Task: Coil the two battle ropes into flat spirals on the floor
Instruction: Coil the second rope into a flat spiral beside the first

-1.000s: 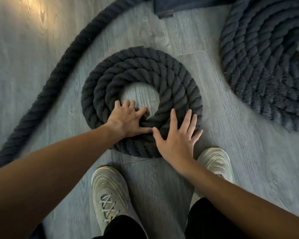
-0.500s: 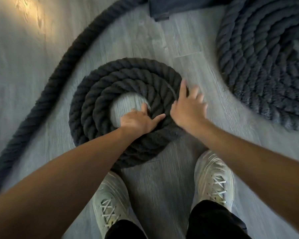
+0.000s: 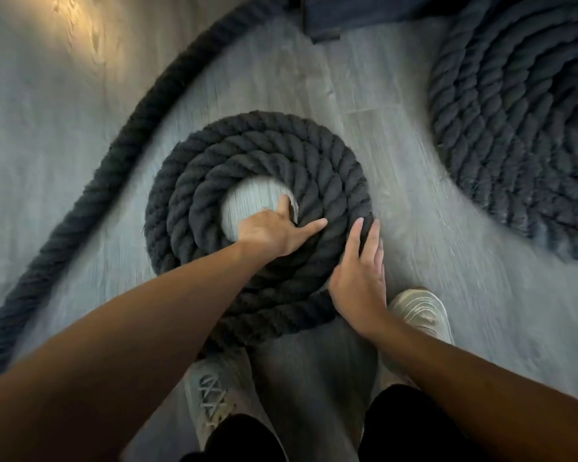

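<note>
1. Left hand point(image 3: 274, 230), fingers spread flat, presses the small coil's point(image 3: 257, 225) inner turns on the floor point(image 3: 414, 201).
2. Right hand point(image 3: 361, 278), seemingly open, touches its outer rim.
3. Loose rope tail point(image 3: 90, 191) trails away leftward, nearer the left hand

Both forearms bare to edge of view, no sleeves showing. Left hand point(image 3: 270, 232) and right hand point(image 3: 359, 281): no watch or band at either wrist; rings not discernible through blur. Black trouser legs point(image 3: 411, 425) at 6 o'clock, plain dark fabric, no visible markings. Left sneaker point(image 3: 211, 395): pale grey-beige, criss-cross light laces, ribbed or quilted upper. Right sneaker point(image 3: 421, 311), at 4 o'clock: same pale tone, rounded toe, stitched lines across top, laces hidden by forearm.
</note>
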Available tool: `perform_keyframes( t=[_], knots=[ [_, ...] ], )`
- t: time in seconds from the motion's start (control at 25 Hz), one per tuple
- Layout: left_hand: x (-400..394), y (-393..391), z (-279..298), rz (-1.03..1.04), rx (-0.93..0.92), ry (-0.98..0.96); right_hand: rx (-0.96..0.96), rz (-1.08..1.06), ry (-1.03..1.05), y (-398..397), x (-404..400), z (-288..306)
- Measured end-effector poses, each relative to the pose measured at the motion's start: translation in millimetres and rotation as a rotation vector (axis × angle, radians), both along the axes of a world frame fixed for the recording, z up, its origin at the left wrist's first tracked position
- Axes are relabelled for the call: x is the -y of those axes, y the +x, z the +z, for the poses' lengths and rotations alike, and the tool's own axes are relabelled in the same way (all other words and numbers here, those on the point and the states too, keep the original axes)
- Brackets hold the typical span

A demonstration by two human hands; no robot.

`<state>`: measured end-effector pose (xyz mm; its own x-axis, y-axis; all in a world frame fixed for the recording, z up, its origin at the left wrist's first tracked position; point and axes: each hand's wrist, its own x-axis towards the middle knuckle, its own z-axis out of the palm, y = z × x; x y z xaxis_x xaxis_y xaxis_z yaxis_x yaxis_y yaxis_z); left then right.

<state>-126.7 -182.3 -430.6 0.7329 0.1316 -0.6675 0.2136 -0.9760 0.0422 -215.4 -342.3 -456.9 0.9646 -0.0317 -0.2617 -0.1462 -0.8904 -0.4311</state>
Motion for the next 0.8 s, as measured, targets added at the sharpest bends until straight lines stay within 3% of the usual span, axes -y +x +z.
perform_keyframes(
  t=[0.08,0.16,0.28,0.36,0.48,0.56,0.68,0.8],
  knots=[
    [-15,-6,1,0.061,0.070,-0.196,0.000,0.000,-0.029,8,-2,-4],
    [-48,-14,11,-0.094,0.166,-0.312,0.009,0.016,-0.055,20,-2,-5],
    [-118,-22,27,-0.693,0.163,-0.021,0.032,0.087,-0.099,50,4,-7],
    [-146,-25,33,-0.892,0.058,0.151,0.041,0.153,-0.141,77,7,-7],
    [-149,-20,29,-0.963,0.030,0.268,0.046,0.277,-0.260,122,10,-2],
    [-143,-16,25,-0.946,0.054,0.321,0.007,0.242,-0.277,139,12,6],
    [-142,-19,20,-0.866,0.056,0.328,-0.145,-0.121,-0.003,104,-8,23],
    [-143,-20,19,-0.795,0.097,0.288,-0.192,-0.210,0.259,12,-49,33]
  ],
)
